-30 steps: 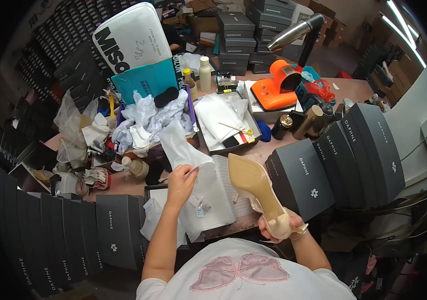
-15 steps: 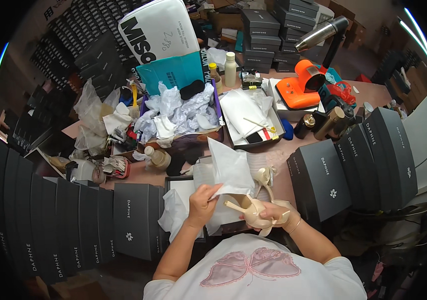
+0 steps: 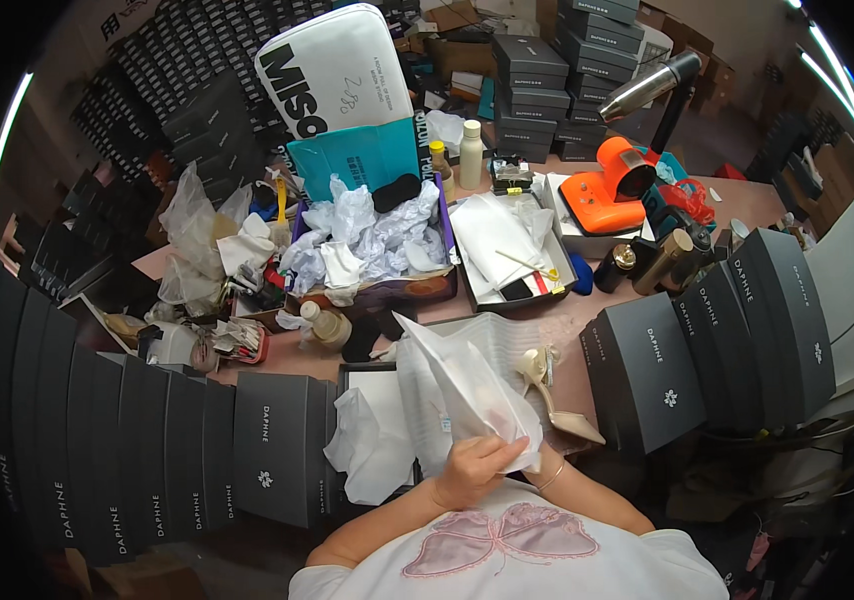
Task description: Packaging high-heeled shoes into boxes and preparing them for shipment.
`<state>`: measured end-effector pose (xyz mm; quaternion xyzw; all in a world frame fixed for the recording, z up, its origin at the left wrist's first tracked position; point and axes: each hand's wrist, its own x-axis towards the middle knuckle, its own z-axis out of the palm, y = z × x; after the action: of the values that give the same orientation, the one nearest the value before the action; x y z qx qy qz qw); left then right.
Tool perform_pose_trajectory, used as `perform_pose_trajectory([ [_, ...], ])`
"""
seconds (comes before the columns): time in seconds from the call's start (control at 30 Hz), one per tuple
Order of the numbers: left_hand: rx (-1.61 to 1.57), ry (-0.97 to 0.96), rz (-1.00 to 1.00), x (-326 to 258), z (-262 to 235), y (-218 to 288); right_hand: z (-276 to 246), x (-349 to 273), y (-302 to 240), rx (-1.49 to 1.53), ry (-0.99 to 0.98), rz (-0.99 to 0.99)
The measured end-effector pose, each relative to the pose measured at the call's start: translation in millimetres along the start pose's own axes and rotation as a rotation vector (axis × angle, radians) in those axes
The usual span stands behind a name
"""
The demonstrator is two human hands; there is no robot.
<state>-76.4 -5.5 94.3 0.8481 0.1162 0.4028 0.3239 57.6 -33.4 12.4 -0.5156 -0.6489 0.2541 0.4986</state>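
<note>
My left hand (image 3: pixel 475 468) is closed on the lower edge of a white translucent shoe bag (image 3: pixel 457 372), close to my shirt. Beside it, my right hand (image 3: pixel 545 464) is mostly covered by the bag, and its fingers are hidden. A faint beige-pink shape shows through the bag, too blurred to make out fully. To the right, a beige high-heeled shoe (image 3: pixel 569 424) lies on its side on the table. Left of the bag stands an open dark shoebox (image 3: pixel 345 376) with white paper (image 3: pixel 359 440) in it. Clear ribbed wrap (image 3: pixel 422 375) lies behind the bag.
Dark shoeboxes line the left (image 3: pixel 277 440) and right (image 3: pixel 642 370). Behind are a purple-edged bin (image 3: pixel 447 225) of crumpled white paper, a box of white sheets (image 3: pixel 492 240), an orange device (image 3: pixel 602 205), a pale bottle (image 3: pixel 471 155) and a squat bottle (image 3: pixel 327 325).
The beige shoe my right hand held has gone from sight behind or inside the bag. My left hand moved right and nearer to me with the bag. The other shoe is now less covered.
</note>
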Motion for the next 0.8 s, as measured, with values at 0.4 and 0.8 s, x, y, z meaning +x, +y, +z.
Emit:
perform_pose_trajectory([
  [0.4, -0.114, 0.366, -0.494, -28.3, -13.7, -25.1, -9.6, 22.3, -11.1, -0.007, -0.441, 0.310],
  [0.8, 0.046, 0.285, -0.663, -31.0, -64.1, -9.8, -88.8, 50.0, -97.3, -0.429, -0.363, -0.219],
])
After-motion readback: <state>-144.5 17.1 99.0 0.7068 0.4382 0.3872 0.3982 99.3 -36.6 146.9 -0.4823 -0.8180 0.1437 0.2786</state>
